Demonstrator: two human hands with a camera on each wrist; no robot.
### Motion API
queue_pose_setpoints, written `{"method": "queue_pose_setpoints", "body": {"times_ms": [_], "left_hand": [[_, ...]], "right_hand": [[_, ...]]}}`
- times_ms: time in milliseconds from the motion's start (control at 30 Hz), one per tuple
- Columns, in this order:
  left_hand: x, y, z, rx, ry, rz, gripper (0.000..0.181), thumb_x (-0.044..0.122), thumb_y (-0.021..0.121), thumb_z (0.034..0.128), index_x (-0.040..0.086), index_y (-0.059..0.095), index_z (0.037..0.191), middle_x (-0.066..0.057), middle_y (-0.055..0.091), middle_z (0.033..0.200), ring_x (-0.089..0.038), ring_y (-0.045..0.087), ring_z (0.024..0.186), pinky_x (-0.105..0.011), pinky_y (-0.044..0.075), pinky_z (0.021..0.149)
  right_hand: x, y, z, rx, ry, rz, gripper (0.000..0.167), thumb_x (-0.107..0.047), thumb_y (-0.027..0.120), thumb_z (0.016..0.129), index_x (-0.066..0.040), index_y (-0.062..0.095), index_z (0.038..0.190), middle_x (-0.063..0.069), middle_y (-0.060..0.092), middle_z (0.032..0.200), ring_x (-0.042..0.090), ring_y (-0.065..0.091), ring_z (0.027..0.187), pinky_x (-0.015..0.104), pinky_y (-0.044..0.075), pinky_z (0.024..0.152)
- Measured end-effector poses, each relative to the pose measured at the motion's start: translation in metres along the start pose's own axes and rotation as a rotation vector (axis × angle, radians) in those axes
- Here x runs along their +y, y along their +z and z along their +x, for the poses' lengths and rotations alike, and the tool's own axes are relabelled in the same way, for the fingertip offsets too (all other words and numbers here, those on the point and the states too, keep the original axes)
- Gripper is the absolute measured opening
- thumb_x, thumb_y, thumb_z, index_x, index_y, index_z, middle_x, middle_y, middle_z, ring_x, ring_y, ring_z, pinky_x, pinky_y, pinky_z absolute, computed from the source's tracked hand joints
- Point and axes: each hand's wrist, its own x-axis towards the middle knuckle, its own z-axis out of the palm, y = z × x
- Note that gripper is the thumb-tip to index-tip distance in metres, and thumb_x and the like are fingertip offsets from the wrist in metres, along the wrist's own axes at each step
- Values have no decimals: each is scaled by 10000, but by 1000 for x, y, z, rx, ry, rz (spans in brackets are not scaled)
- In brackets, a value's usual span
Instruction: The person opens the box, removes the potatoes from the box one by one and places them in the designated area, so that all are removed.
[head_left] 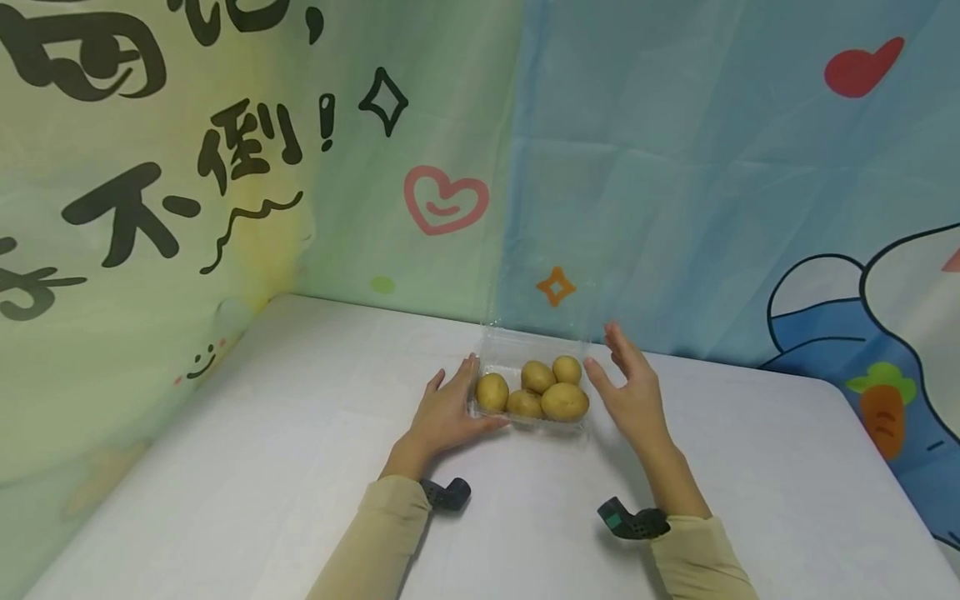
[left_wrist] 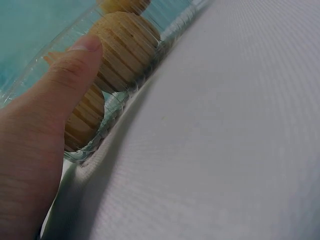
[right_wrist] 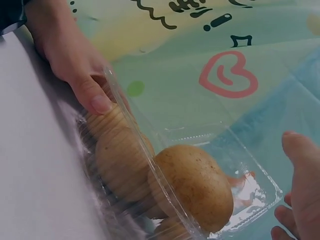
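Note:
A clear plastic container (head_left: 546, 423) with several yellow-brown potatoes (head_left: 566, 402) stands on the white table. Its see-through lid seems raised at the back, though it is hard to make out. At the container's left front corner, my left hand (head_left: 447, 417) grips it, fingers along the left side and thumb (left_wrist: 75, 67) against the front wall. Ribbed plastic lies between that thumb and the potatoes in the left wrist view. My right hand (head_left: 633, 396) is beside the container's right side, fingers extended and holding nothing; a gap separates it from the wall in the right wrist view.
The white table (head_left: 300, 467) reaches back to a printed cloth backdrop (head_left: 675, 167) close behind the container. Each wrist wears a dark camera mount, one on the left (head_left: 447, 495) and one on the right (head_left: 633, 520).

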Motion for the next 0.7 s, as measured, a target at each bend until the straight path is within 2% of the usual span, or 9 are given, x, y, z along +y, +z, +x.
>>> {"method": "queue_pose_setpoints", "body": {"times_ms": [167,400,700], "left_hand": [[0,0,0,4,10,5,1121,718,594,752,35,146,1519,-91,248,1561,-168,275,1435,-442,133,1210],[1,0,-1,6,5,-11,1125,723,597,745,52,141,1523,-77,240,1565,-162,271,1436,-431,115,1214],[3,-3,-3,-1,5,-17,1108,700,608,756,38,152,1519,-99,253,1561,-189,272,1439,-449,115,1213]], "right_hand": [[-5,0,-5,-54,11,-71,757,-282,654,903,-29,254,1494,165,357,1504,331,376,1366,464,356,1113],[-18,1,-13,-174,93,-253,948,-493,682,829,-76,185,1520,183,250,1553,394,270,1408,584,297,1114],[-12,3,-26,-292,50,-292,979,-489,726,780,-51,235,1505,162,268,1548,387,269,1407,585,298,1112]]}}
